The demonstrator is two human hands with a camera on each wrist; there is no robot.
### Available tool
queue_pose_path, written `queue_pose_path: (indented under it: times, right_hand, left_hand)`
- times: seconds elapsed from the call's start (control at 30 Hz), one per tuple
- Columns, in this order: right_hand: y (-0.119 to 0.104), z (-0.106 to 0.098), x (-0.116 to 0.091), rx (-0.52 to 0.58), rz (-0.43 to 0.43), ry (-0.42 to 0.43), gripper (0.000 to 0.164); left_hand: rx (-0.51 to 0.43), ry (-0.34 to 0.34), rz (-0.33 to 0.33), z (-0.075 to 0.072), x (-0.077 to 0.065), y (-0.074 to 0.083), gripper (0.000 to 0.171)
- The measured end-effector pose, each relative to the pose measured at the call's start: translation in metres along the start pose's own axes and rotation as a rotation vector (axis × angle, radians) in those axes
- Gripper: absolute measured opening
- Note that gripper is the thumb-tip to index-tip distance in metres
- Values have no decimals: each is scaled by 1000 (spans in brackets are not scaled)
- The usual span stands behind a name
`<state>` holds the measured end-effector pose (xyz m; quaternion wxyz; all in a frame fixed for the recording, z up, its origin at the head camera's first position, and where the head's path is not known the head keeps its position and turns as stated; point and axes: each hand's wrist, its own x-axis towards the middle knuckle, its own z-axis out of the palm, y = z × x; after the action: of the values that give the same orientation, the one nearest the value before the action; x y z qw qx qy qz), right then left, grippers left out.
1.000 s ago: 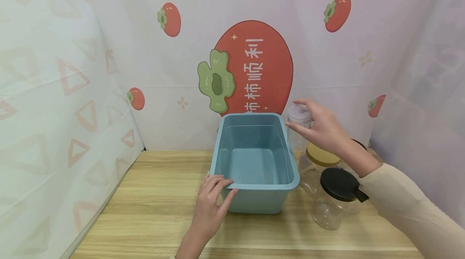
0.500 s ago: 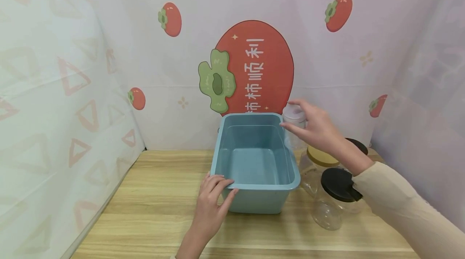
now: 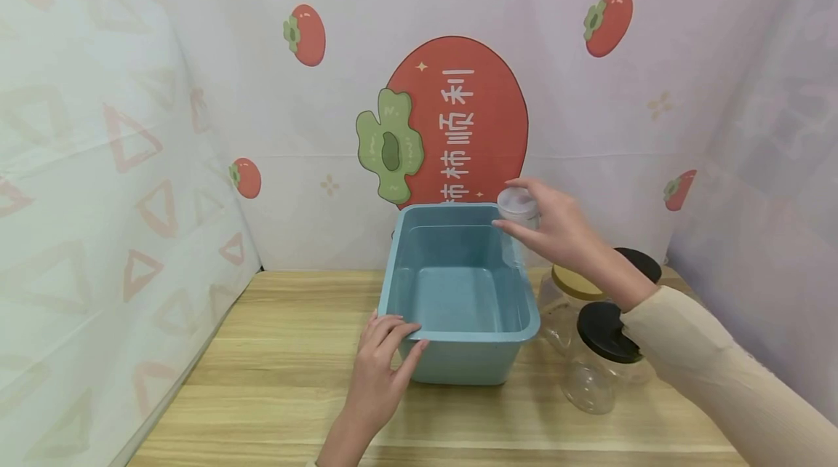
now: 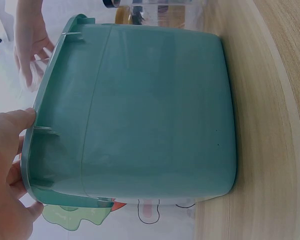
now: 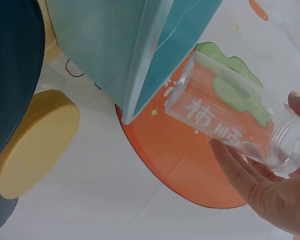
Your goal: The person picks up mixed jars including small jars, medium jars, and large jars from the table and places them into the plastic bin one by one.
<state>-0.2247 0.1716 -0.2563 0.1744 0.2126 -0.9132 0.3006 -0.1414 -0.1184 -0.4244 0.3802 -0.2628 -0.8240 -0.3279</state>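
A blue plastic bin [image 3: 466, 337] stands on the wooden table, and its inside holds nothing visible. My left hand [image 3: 378, 369] grips its near-left rim, the thumb on the outside and the fingers over the edge. Between the thumb and fingers of my right hand [image 3: 556, 227] is a clear plastic jar [image 3: 519, 206], held up over the bin's far-right corner. The right wrist view shows this see-through jar [image 5: 217, 102] tilted, its threaded neck toward my palm and its base close to the bin's rim [image 5: 145, 65].
To the right of the bin stand clear jars: one with a gold lid [image 3: 578, 283], one with a black lid [image 3: 607, 332] in front, and another black lid [image 3: 638, 263] behind. A printed cloth [image 3: 314, 110] hangs close behind the bin.
My right hand has carried the clear jar left, from beside the bin's far-right side to over its corner. The left hand and the bin have stayed put.
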Motion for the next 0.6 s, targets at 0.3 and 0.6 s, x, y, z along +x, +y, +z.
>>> queue_pose_path:
  times: [0.3, 0.6]
  right_hand:
    - [-4, 5, 4, 2, -21, 1, 63]
    - [-7, 8, 10, -2, -9, -13, 65]
  left_hand:
    - [-6, -2, -3, 1, 0, 0, 24]
    - [-3, -4, -7, 1, 0, 0, 24]
